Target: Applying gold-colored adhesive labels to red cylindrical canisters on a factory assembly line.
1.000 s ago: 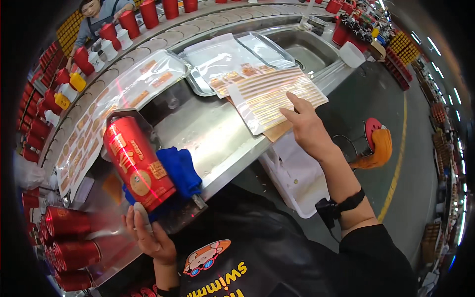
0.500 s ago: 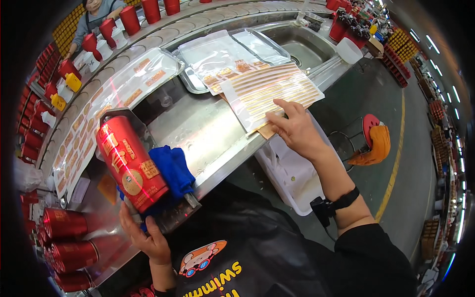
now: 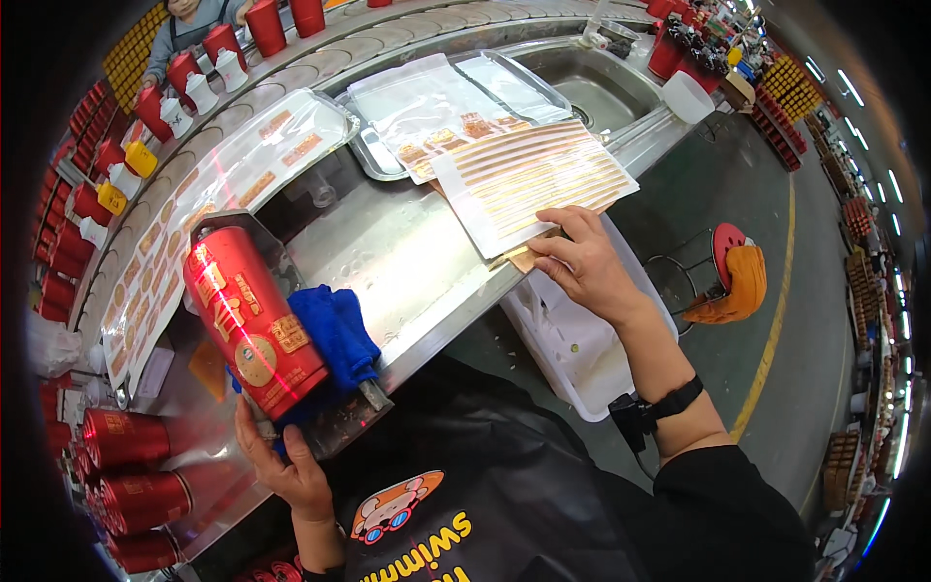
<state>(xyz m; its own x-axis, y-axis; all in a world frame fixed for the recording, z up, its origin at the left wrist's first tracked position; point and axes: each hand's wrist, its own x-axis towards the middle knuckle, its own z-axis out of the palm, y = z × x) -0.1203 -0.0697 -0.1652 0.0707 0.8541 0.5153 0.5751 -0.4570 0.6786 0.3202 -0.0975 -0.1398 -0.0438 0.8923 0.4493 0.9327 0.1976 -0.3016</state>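
A red metal-looking bottle point(image 3: 257, 320) with gold print lies tilted in a metal holder point(image 3: 364, 417). My left hand point(image 3: 296, 475) cups its near end, fingers on one side and thumb by a blue cloth point(image 3: 339, 335) bunched against the bottle. Part of that grip is hidden. My right hand point(image 3: 596, 272) is at the near edge of a white sheet with gold strips point(image 3: 533, 179), fingers curled and thumb close to the index finger. Whether a single strip is between the fingertips is too small to see. A brownish card point(image 3: 524, 259) sticks out under the sheet.
Gold-label sheets point(image 3: 412, 102) lie on metal trays beside a sink point(image 3: 611, 87). Farther left, another label sheet point(image 3: 160, 257) borders a conveyor point(image 3: 373, 44) carrying red containers. Red cans point(image 3: 145, 500) lie at near left. A white bin point(image 3: 592, 364) stands below the counter.
My right hand has shifted slightly toward the sheet's near edge, its fingers closer together. My left hand stays at the bottle. The containers on the conveyor have moved farther along to the right.
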